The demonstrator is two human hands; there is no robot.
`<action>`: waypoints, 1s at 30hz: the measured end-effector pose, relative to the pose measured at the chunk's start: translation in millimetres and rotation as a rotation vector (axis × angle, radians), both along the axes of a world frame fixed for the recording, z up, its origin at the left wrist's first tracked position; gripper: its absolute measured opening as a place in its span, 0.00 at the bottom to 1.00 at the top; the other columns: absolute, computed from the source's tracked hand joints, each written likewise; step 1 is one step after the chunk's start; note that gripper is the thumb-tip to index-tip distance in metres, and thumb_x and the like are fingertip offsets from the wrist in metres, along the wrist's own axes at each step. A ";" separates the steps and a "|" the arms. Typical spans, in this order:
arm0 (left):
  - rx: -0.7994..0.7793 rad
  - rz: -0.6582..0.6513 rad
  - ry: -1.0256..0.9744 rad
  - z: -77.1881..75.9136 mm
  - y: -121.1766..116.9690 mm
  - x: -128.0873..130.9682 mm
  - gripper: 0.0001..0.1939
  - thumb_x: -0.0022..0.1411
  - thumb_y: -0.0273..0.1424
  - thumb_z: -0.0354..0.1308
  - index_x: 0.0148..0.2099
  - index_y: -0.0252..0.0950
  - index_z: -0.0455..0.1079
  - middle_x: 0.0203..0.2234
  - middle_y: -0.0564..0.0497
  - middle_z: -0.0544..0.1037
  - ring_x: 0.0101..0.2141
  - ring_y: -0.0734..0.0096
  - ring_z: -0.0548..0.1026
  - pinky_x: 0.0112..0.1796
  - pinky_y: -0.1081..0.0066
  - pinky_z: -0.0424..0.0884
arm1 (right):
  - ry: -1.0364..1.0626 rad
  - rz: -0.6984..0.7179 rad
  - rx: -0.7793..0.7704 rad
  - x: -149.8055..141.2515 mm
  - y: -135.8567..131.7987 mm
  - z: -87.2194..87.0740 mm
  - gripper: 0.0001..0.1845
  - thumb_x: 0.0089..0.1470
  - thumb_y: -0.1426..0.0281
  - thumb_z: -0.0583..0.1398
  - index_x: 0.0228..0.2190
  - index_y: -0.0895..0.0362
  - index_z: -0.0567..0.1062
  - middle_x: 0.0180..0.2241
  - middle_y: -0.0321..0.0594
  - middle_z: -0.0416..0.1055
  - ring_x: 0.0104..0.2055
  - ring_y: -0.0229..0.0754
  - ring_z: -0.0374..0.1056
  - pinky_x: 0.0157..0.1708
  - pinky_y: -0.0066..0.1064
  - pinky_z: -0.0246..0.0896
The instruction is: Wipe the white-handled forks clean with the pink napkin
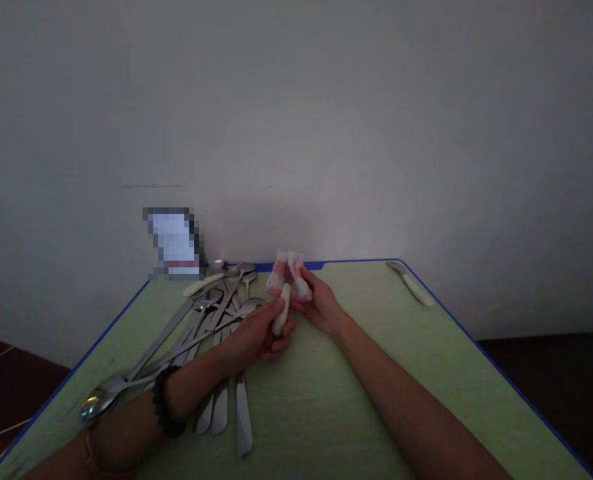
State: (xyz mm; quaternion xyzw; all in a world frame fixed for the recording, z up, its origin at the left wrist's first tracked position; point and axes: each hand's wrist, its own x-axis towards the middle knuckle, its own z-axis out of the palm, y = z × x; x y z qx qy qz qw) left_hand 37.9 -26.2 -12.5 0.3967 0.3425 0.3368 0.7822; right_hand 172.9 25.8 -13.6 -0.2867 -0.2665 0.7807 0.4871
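Near the middle of the table, my left hand (pixel 263 333) is closed around the cream handle of a utensil (pixel 281 310). Its far end goes into a pink-and-white cloth or tissue (pixel 301 287), so I cannot tell what kind of utensil it is. My right hand (pixel 321 303) pinches that cloth from the right side, fingers and thumb closed on it. Beside and beneath my left forearm lies a heap of metal spoons and other cutlery (pixel 219 407), with a large spoon (pixel 101 397) at its left end.
On the green table (pixel 366 373), a cream-handled fork (pixel 412 285) lies near the right edge. A pixelated screen (pixel 176 240) leans at the back left. Another cream-handled utensil (pixel 203 283) rests atop the heap. The grey wall (pixel 376 133) rises behind the table's blue edge.
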 end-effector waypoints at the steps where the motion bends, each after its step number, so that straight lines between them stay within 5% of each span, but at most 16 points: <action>1: 0.002 -0.002 0.009 -0.3 -0.2 -0.2 0.18 0.59 0.46 0.51 0.32 0.36 0.58 0.20 0.59 0.62 0.13 0.83 0.57 0.10 0.83 0.47 | -0.017 0.013 0.043 -1.0 -0.6 -0.8 0.11 0.52 0.63 0.59 0.34 0.58 0.73 0.20 0.33 0.70 0.21 0.35 0.65 0.17 0.23 0.57; 6: 0.064 -0.021 0.095 -0.3 -3.4 -0.4 0.17 0.59 0.47 0.51 0.37 0.38 0.58 0.19 0.60 0.61 0.12 0.84 0.56 0.10 0.84 0.48 | -0.123 -0.003 0.183 -2.2 -1.9 -7.2 0.13 0.44 0.63 0.65 0.29 0.58 0.71 0.16 0.29 0.66 0.13 0.29 0.54 0.10 0.21 0.47; 16: 0.092 -0.030 0.167 0.7 -4.5 -1.1 0.18 0.60 0.49 0.48 0.40 0.39 0.58 0.18 0.62 0.57 0.12 0.85 0.53 0.10 0.85 0.48 | -0.001 -0.108 0.105 -7.8 3.7 -8.6 0.14 0.50 0.61 0.61 0.35 0.58 0.71 0.25 0.34 0.71 0.20 0.35 0.65 0.10 0.23 0.48; 23: 0.073 0.001 0.093 -1.8 -4.1 0.1 0.19 0.59 0.49 0.49 0.37 0.38 0.58 0.19 0.61 0.60 0.11 0.85 0.53 0.09 0.84 0.48 | -0.046 0.089 0.177 -1.8 -1.4 -6.0 0.14 0.48 0.61 0.63 0.32 0.59 0.72 0.17 0.29 0.65 0.15 0.31 0.58 0.13 0.22 0.48; 30: 0.058 0.018 0.079 -3.0 -2.9 -0.4 0.18 0.60 0.49 0.48 0.38 0.38 0.60 0.18 0.61 0.61 0.11 0.84 0.54 0.09 0.84 0.49 | -0.027 0.083 0.173 -2.1 -1.1 -5.0 0.15 0.49 0.61 0.62 0.35 0.59 0.71 0.18 0.32 0.66 0.19 0.35 0.64 0.11 0.22 0.47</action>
